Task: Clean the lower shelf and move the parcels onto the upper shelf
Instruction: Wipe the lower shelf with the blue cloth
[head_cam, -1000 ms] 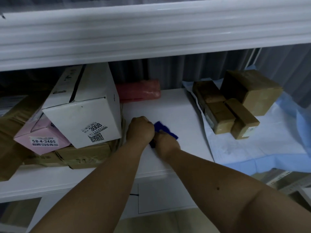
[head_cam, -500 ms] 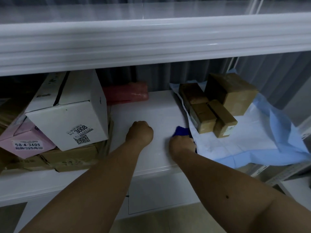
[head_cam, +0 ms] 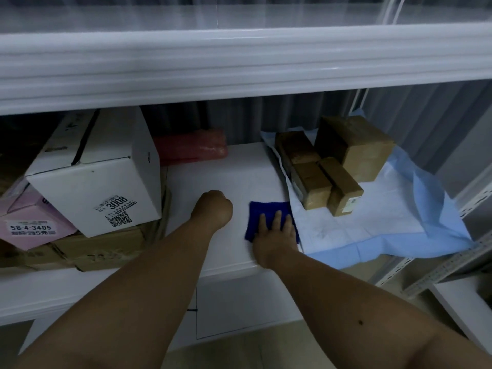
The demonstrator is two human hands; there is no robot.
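Upper shelf (head_cam: pixel 239 62) overhead, bare where visible. Lower shelf (head_cam: pixel 234 177) mid-wipe: over the last second the cloth (head_cam: pixel 269 214) slid right from the centre and spread flat, so the centre strip looks covered. Right hand (head_cam: pixel 274 235) presses on the cloth, fingers straight. Left hand (head_cam: pixel 215 209) clenched, holding nothing, resting just left of the cloth. White box (head_cam: pixel 93 177) left of the left hand; brown parcels (head_cam: pixel 332 166) right of the right hand, on a blue sheet (head_cam: pixel 372 230). None moved up yet.

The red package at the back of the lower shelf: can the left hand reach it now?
Probably yes. The left hand rests fisted and empty on bare shelf, and nothing lies between it and the red package.
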